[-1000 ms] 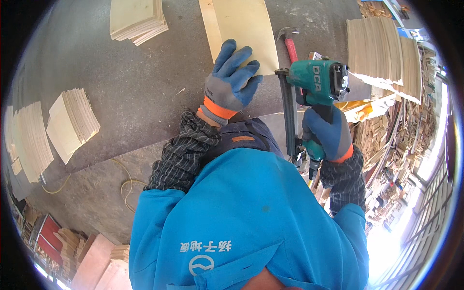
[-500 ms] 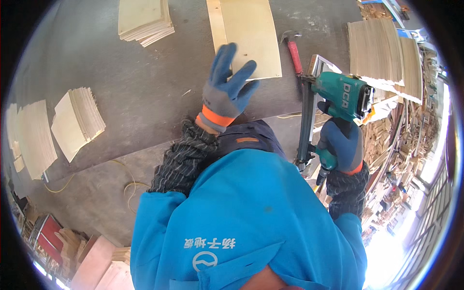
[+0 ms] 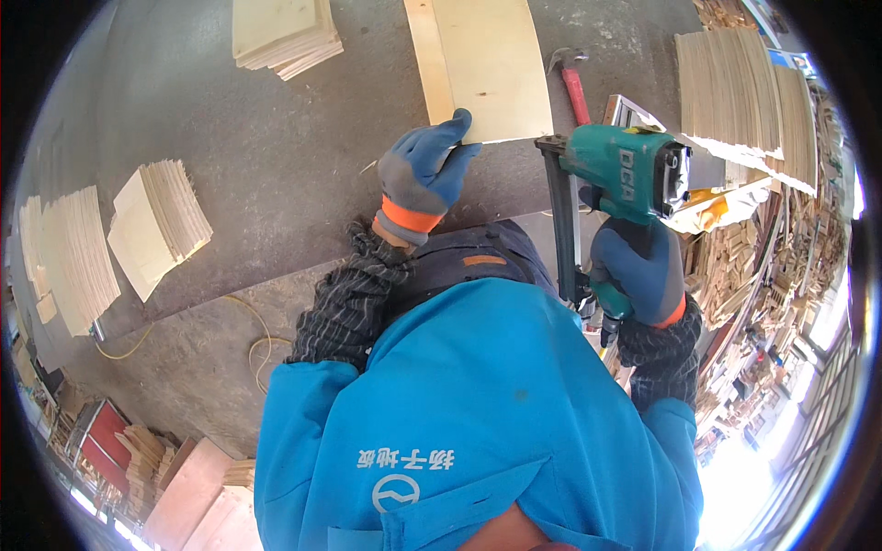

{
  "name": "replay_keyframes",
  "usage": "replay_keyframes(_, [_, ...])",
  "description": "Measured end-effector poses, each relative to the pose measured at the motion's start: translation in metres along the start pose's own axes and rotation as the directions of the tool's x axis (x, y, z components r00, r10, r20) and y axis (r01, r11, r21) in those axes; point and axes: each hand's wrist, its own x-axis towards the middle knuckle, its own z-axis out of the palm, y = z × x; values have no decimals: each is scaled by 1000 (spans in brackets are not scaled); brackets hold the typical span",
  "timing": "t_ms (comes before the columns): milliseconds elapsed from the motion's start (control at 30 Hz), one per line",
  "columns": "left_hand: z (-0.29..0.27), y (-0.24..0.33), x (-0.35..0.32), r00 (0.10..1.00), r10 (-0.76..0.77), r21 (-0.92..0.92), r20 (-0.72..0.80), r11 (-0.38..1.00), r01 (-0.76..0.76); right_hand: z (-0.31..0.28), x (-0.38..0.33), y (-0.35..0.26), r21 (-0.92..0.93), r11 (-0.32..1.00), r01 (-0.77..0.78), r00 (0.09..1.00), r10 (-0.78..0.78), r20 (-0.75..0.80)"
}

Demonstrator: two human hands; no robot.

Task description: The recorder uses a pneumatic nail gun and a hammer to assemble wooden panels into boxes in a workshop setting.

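Board point(image 3: 501, 78) is lying flat on the table point(image 3: 303, 138), top centre of view, far end running out of frame, near edge facing the person. Narrower yellowish strip point(image 3: 430, 55) is showing along its left side; can't tell if it's sitting under the board or butting against it. Left hand point(image 3: 421, 174), gloved blue-grey with an orange cuff, is resting at the board's near left corner, fingers part bent, thumb and forefinger coming close together there; can't tell if they're pinching the corner or only touching it. Right hand point(image 3: 643, 262), same glove, is wrapping closed around the grip of a teal nailer point(image 3: 617, 165). Nailer is pointing its nose left, just beside the board's near right corner; can't tell if it's making contact. Its long dark magazine point(image 3: 562, 211) is running down toward the person. Hammer point(image 3: 575, 96), red handle, is lying on the table right of the board, just beyond the nailer. Sheet stacks are standing around: one top left point(image 3: 285, 32), one mid left point(image 3: 158, 225), one far left point(image 3: 78, 257), one at right point(image 3: 730, 92). Yellow hose point(image 3: 266, 342) is looping over the floor point(image 3: 193, 367), lower left.
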Motion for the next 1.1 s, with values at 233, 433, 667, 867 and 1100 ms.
replay_keyframes(233, [4, 1, -6, 998, -58, -8, 15, 998, 58, 23, 8, -21, -32, 999, -6, 996, 9, 87])
replay_keyframes(433, [2, -5, -5, 1000, 26, -14, 8, 1000, -26, 37, 20, -19, -83, 992, 92, 991, -82, 110])
replay_keyframes(667, [0, -7, -4, 997, 52, 4, 50, 999, -52, 41, 23, -19, -141, 987, 77, 992, -61, 112])
replay_keyframes(867, [-1, -6, -4, 997, 45, -2, 61, 999, -45, 43, 24, -22, -200, 976, 84, 993, -65, 102])
replay_keyframes(1100, [-1, -7, -3, 997, 56, 3, 55, 998, -56, 48, 21, -28, -182, 980, 80, 990, -57, 125])
